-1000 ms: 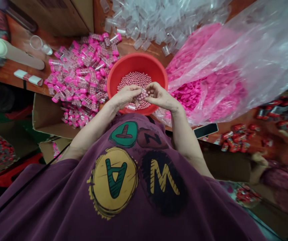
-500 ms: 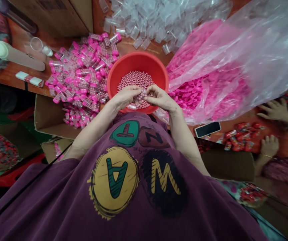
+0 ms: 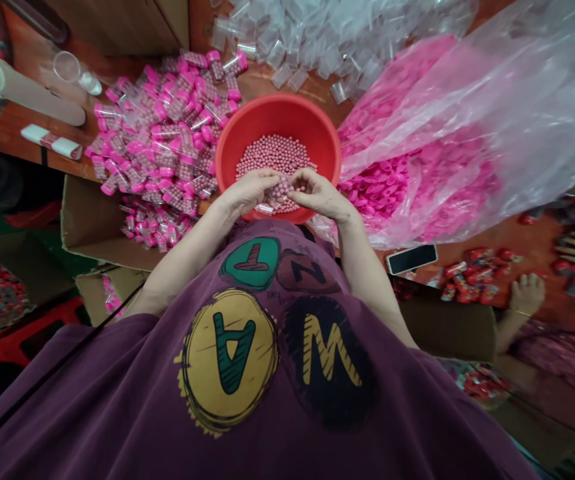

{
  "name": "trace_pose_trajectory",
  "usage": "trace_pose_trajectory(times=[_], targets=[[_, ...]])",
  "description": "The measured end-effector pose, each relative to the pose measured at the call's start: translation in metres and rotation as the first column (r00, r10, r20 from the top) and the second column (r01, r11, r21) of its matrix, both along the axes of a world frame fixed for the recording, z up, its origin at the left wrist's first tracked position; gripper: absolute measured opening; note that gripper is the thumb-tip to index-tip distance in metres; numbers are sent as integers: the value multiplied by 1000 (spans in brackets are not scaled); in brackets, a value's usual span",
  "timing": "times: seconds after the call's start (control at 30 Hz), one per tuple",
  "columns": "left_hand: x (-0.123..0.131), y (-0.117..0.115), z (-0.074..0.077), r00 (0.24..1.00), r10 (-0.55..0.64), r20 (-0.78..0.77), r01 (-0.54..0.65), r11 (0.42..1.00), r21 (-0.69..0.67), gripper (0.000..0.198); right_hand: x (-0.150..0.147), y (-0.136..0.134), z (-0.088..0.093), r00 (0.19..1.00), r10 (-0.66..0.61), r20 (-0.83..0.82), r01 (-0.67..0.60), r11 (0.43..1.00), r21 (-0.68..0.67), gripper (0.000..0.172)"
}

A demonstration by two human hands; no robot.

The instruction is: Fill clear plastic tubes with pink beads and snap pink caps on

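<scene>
A red bowl (image 3: 247, 123) full of small pink balls (image 3: 275, 153) stands on the brown table before me. Both my hands hover over its near rim. My left hand (image 3: 248, 192) is curled, fingers closed around a small clear tube with pink balls inside. My right hand (image 3: 317, 193) is pinched at the tube's end, fingertips meeting the left hand's. Another clear tube (image 3: 263, 209) lies in the bowl under my left hand.
Left of the bowl lies a heap of filled tubes with pink caps (image 3: 162, 133), some spilling into a cardboard box (image 3: 87, 227). Empty clear tubes (image 3: 312, 40) lie behind. A plastic bag of pink caps (image 3: 417, 167) is on the right, a phone (image 3: 411, 259) near it. Another person's hands (image 3: 527, 293) handle red packets.
My hands stay together over the bowl, hardly moving. The view has shifted slightly. The other person's hands at the right have moved about among the red packets.
</scene>
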State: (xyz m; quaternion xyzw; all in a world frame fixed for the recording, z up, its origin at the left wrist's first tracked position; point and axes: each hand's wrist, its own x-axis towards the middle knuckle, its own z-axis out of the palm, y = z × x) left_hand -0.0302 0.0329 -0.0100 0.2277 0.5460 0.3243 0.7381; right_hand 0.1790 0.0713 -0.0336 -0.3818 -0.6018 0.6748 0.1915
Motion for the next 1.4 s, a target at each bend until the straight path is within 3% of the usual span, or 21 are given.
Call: trace_pose_trajectory(times=[0.2, 0.3, 0.4, 0.5, 0.6, 0.7, 0.83, 0.97, 1.13, 1.23, 1.33, 1.4], targets=[[-2, -2, 3, 995, 81, 56, -77, 995, -59, 17, -1, -1, 1, 999, -17, -38, 14, 997, -76, 35], [-4, -3, 4, 981, 164, 104, -152, 982, -114, 14, 1, 0, -9, 994, -101, -31, 97, 990, -97, 35], [-5, -3, 3, 959, 221, 175, -193, 967, -166, 24, 1, -1, -29, 979, -192, 62, 186, 978, 93, 33], [-4, -2, 0, 945, 230, 232, -186, 963, -194, 34, 7, -6, -49, 955, -243, 169, 182, 932, 314, 35], [-1, -2, -2, 940, 210, 271, -164, 970, -181, 37, 28, -14, -64, 910, -383, 160, 319, 891, 322, 34], [1, -1, -1, 938, 186, 291, -140, 975, -172, 38, 66, -25, -75, 798, -585, 143, 554, 806, 207, 31], [6, 1, 3, 943, 163, 289, -112, 976, -185, 40, 120, -51, -84, 557, -789, 260, 775, 606, 178, 20], [8, 2, 5, 959, 113, 259, -69, 983, -172, 35, 142, -89, -89, 441, -815, 375, 849, 514, 119, 13], [6, -3, 4, 977, 24, 212, 1, 993, -116, 30, 133, -123, -99, 331, -815, 476, 905, 416, 82, 16], [8, -8, 5, 982, -7, 186, 28, 994, -108, 30, 127, -125, -105, 291, -798, 528, 859, 461, 223, 16], [16, -12, 9, 982, -33, 187, 52, 994, -101, 25, 120, -113, -111, 321, -770, 552, 711, 581, 397, 19], [22, -16, 12, 981, -37, 188, 57, 993, -100, 20, 114, -101, -115, 358, -729, 583, 623, 652, 433, 23]])
